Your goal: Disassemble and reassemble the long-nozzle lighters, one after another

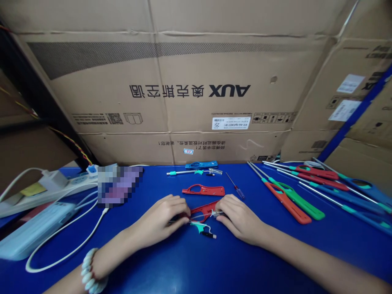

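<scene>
Both hands rest on the blue table [214,265]. The left hand [163,218] and the right hand [237,216] pinch a red lighter shell [203,210]. Another red shell [203,190] lies at 12 o'clock.

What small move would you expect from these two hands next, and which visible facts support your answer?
Probably seating the inner parts into the open red shell half. Both the left hand and right hand pinch it from either end, a teal trigger piece lies just below it, and the matching red cover waits behind.
</scene>
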The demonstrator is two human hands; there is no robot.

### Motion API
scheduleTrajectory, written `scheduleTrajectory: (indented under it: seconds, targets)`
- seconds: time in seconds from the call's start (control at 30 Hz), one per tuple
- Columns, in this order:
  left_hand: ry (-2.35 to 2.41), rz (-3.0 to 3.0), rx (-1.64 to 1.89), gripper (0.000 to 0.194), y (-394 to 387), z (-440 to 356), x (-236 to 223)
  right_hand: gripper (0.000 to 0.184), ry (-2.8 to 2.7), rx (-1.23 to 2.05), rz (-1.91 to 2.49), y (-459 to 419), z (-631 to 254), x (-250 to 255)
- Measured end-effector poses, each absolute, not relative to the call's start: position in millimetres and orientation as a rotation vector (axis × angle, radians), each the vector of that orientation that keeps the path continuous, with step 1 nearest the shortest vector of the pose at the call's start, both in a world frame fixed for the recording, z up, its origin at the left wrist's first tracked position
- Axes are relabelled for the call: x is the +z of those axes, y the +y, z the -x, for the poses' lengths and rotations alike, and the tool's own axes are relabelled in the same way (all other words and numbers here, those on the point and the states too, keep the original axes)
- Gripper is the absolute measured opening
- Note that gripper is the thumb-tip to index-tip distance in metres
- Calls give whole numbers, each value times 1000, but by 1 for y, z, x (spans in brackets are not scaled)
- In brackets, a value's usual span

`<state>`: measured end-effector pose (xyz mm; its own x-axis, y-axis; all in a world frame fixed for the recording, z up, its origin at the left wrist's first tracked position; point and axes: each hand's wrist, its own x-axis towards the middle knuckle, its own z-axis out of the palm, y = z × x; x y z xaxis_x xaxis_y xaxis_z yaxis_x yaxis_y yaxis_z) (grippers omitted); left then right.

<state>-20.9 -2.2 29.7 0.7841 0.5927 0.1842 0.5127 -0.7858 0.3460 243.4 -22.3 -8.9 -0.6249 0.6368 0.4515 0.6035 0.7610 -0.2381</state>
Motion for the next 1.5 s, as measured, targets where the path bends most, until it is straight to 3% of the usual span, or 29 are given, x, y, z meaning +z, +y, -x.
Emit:
scheduleTrajectory:
  seconds: [0.43,1.2,1.5]
  targets:
    - [806,-2751,222,9,-1,27,24,25,-2466,-98,866,-24,-244,-10]
    - [785,-2490,681,5,-2,32,26,13,-2239,30,1031,-23,-247,-12]
    - [812,-2525,696,2,-3,31,24,11,-2178,67,1066,-22,-247,-12]
